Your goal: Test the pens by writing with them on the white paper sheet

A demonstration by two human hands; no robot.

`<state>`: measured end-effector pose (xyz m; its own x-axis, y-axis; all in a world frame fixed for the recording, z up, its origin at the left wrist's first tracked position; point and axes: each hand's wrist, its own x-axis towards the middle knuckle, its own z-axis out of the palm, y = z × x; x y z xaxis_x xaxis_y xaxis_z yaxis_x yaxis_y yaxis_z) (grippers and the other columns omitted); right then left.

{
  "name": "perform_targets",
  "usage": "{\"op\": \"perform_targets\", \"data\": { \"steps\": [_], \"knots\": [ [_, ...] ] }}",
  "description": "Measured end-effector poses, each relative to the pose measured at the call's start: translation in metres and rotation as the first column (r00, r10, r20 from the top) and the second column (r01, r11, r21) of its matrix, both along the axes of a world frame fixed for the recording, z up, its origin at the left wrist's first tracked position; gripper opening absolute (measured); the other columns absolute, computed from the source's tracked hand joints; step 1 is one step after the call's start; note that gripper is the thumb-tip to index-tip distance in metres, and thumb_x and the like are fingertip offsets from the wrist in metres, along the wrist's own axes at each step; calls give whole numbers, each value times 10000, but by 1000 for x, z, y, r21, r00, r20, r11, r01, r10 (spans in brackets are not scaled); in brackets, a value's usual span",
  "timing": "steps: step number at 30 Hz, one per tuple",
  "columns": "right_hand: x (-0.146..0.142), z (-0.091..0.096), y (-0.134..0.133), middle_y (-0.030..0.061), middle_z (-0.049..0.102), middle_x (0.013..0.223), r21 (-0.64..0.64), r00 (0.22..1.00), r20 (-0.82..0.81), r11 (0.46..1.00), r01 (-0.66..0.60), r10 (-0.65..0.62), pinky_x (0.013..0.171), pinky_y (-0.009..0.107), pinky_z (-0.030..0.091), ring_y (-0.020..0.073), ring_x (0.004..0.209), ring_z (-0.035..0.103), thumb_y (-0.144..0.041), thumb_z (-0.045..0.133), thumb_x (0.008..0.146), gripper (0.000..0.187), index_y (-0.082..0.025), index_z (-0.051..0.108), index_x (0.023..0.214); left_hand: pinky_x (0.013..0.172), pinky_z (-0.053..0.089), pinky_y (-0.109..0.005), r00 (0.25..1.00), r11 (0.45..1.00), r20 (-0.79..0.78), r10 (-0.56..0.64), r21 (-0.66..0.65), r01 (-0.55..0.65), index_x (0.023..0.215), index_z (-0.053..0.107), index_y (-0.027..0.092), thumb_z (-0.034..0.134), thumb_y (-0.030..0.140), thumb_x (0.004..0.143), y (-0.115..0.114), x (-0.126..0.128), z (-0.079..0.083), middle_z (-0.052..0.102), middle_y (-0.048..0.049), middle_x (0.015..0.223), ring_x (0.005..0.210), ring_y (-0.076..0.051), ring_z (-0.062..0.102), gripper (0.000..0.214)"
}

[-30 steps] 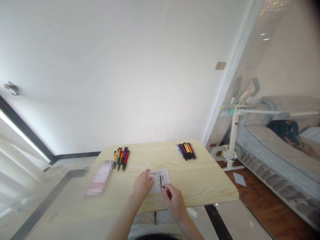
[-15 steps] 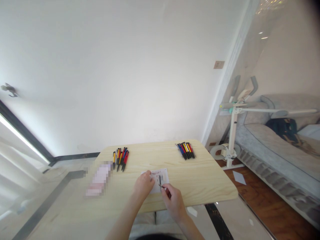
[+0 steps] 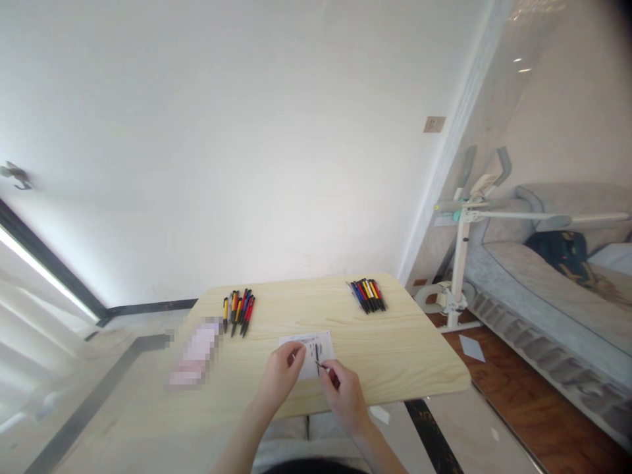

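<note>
A sheet of white printed paper (image 3: pixel 323 342) lies on the pale wooden table near its front edge, with dark marks on it. Over its left side is my left hand (image 3: pixel 284 368), thumb and fingers curled together in a pinch; whatever they hold is too small to make out. My right hand (image 3: pixel 343 392) is at the paper's lower right corner, its fingertips closed on a thin dark piece (image 3: pixel 319 365) that looks like part of a pen. A gap separates the two hands.
On the light wooden table (image 3: pixel 395 355), a loose group of coloured pens (image 3: pixel 239 309) lies at the back left. More pens (image 3: pixel 366 295) lie side by side at the back right. A blurred pinkish item (image 3: pixel 195 355) rests at the left edge. White wall stands behind.
My left hand has drawn slightly toward me, off the paper's upper part, and its fingers have curled inward. The right hand has barely moved, still with the thin dark piece.
</note>
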<state>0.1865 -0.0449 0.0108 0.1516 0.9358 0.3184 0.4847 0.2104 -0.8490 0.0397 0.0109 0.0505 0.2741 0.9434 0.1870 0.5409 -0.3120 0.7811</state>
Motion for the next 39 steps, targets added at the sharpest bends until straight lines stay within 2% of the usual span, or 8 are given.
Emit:
{"op": "perform_targets", "data": {
  "steps": [2, 6, 14, 28, 30, 34, 39],
  "knots": [
    [0, 1, 0, -11, 560, 542, -9, 1000, -10, 1000, -8, 8, 498, 212, 367, 125, 496, 506, -326, 451, 821, 253, -163, 643, 838, 558, 415, -252, 998, 999, 67, -17, -30, 19, 781, 653, 182, 475, 367, 791, -6, 4, -3, 664, -31, 693, 574, -152, 550, 257],
    [0, 3, 0, -5, 570, 556, -7, 999, -19, 1000, -29, 29, 500, 213, 363, 126, 500, 509, -309, 440, 828, 248, -162, 640, 826, 554, 409, -246, 997, 997, 79, -17, -76, 23, 748, 671, 186, 535, 338, 745, -13, 13, -9, 670, -23, 683, 559, -142, 543, 204],
    [-1, 3, -1, -8, 567, 557, -24, 999, -16, 999, -41, 41, 501, 215, 356, 126, 504, 508, -303, 439, 825, 238, -164, 632, 819, 582, 417, -238, 990, 994, 140, -28, -103, 43, 721, 670, 189, 527, 281, 747, -11, 15, -14, 681, -15, 692, 615, -150, 569, 172],
    [-1, 2, -1, -12, 556, 554, -27, 999, 18, 999, -44, 45, 498, 211, 346, 121, 501, 499, -303, 441, 828, 236, -160, 628, 818, 561, 416, -221, 987, 986, 148, -66, -141, 88, 730, 656, 160, 508, 315, 763, -8, 10, -16, 662, -13, 674, 620, -137, 565, 217],
    [-1, 0, -1, -13, 553, 551, -24, 999, 28, 999, -35, 36, 498, 211, 347, 121, 498, 497, -305, 445, 824, 233, -162, 630, 830, 530, 418, -221, 986, 987, 165, -26, -153, 52, 735, 643, 158, 499, 349, 772, -5, 5, -17, 654, -13, 659, 584, -133, 562, 243],
    [-1, -2, 0, -11, 564, 559, -25, 999, 46, 999, -24, 25, 515, 213, 357, 125, 510, 507, -301, 450, 819, 224, -169, 631, 835, 478, 428, -229, 975, 985, 186, 122, -143, -96, 768, 608, 157, 491, 409, 770, 5, -11, -20, 649, -16, 675, 522, -128, 559, 278],
    [-1, -3, -1, -7, 573, 565, -39, 997, 72, 999, -22, 24, 528, 217, 364, 130, 520, 512, -299, 446, 823, 222, -176, 630, 843, 485, 451, -248, 969, 978, 166, 181, -134, -159, 815, 579, 160, 496, 392, 763, 11, -27, -22, 654, -25, 732, 498, -127, 577, 252]
  ]
}}
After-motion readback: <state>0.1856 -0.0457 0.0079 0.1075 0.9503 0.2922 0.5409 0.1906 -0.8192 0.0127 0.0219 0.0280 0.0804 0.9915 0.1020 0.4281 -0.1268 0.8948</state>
